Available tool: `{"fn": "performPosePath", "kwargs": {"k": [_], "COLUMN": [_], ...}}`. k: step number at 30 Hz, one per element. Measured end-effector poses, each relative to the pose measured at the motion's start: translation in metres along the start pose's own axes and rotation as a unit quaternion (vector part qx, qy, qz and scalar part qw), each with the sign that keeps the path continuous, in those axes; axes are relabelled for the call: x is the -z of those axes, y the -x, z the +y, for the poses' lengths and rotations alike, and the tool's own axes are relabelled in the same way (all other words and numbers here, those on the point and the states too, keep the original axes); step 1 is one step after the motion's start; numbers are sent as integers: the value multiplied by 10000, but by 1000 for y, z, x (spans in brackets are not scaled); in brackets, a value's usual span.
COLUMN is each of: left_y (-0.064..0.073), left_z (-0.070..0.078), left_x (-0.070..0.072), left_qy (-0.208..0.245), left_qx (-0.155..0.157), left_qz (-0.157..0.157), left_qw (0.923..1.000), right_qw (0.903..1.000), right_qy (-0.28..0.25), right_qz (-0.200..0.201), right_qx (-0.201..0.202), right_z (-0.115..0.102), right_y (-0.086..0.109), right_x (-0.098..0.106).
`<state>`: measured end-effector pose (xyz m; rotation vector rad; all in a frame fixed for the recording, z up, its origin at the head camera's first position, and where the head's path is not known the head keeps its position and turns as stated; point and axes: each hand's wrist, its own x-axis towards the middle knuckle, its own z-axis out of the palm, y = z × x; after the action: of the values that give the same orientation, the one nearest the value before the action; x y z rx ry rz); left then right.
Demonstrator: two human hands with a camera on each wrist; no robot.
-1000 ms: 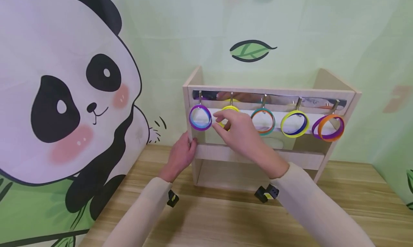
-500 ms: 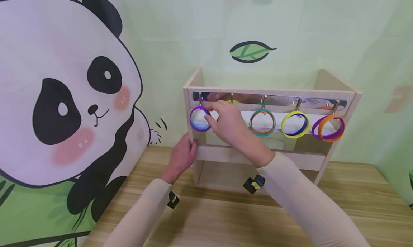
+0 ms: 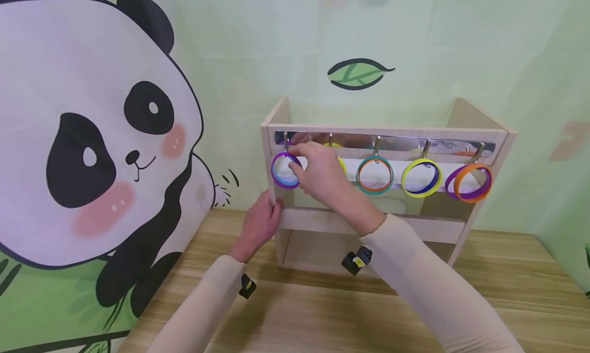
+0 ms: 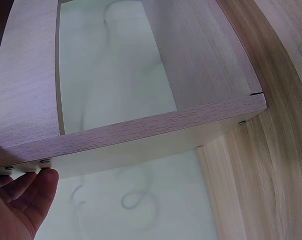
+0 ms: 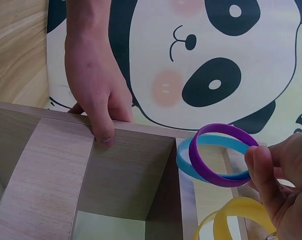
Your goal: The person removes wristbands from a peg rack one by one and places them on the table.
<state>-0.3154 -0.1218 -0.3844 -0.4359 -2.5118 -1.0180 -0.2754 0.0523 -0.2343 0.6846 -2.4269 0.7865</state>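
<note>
A purple wristband [image 3: 274,174] and a light-blue wristband [image 5: 184,165] hang together from the leftmost hook of a small wooden rack [image 3: 369,222]. My right hand [image 3: 322,171] pinches these two bands at their upper right side, thumb and fingertips meeting on them in the right wrist view. Low on the rack's left side panel, my left hand [image 3: 260,222] grips the edge, thumb at the front and fingers on the outer face. Just behind the right hand, a yellow wristband [image 5: 223,220] hangs on the second hook, partly hidden.
Further right along the metal hook rail [image 3: 355,139] hang a teal wristband [image 3: 375,192] with an orange one, a yellow band [image 3: 403,179] with a dark-blue one, and an orange band [image 3: 475,198] with a purple one. The rack stands on a wooden tabletop [image 3: 295,312] before a panda-printed backdrop.
My right hand has moved left from the yellow wristband on the second hook to the purple and light-blue bands, and now pinches them. The left hand keeps its grip on the rack.
</note>
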Motion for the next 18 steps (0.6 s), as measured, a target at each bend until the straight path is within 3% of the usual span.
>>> {"fn": "performPosePath", "kwargs": {"k": [9, 18], "left_y": [-1, -1], "left_z": [-3, -1], "left_x": [-1, 0], "left_qy": [-54, -30], "left_qx": [-127, -118], "left_qz": [139, 92], "left_qw": [9998, 9999], "right_qw": [9996, 9971], "right_qy": [-104, -464], "right_qz": [-40, 601], "right_qx": [-251, -23], "right_z": [-5, 0], "right_y": [-2, 3], "right_x": [-2, -11]}}
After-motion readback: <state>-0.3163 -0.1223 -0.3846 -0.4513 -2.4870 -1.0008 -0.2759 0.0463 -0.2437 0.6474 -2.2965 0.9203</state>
